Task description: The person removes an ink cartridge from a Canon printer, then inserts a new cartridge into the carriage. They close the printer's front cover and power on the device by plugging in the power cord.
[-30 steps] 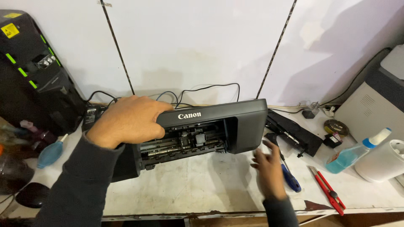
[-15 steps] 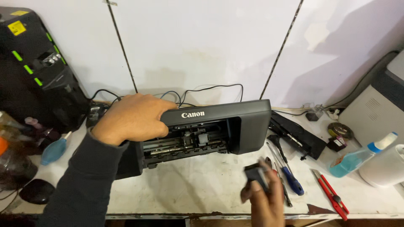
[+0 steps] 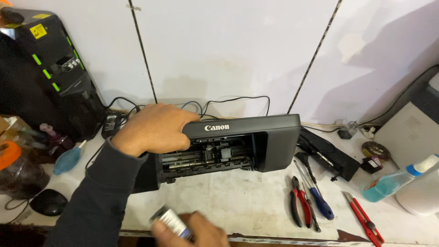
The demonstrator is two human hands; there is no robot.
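Observation:
A black printer [image 3: 256,142] lies tipped on the white bench [image 3: 238,201], its open front showing rollers and a carriage rail. My left hand [image 3: 153,128] grips the printer's top left edge, holding it steady. My right hand [image 3: 192,231] is low at the front edge of the bench, fingers closed around a small grey and white cartridge-like part [image 3: 171,222], which is blurred. That hand is well in front of the printer and apart from it.
Pliers [image 3: 298,201], a blue-handled screwdriver [image 3: 320,203] and a red utility knife [image 3: 363,219] lie right of the printer. A blue spray bottle [image 3: 393,180] and a black panel [image 3: 327,153] sit further right. A black computer tower [image 3: 41,73], bottles and a mouse [image 3: 48,202] crowd the left.
My right hand picked up a small part near the tools and carried it left along the front edge of the bench. My left hand stayed on the printer.

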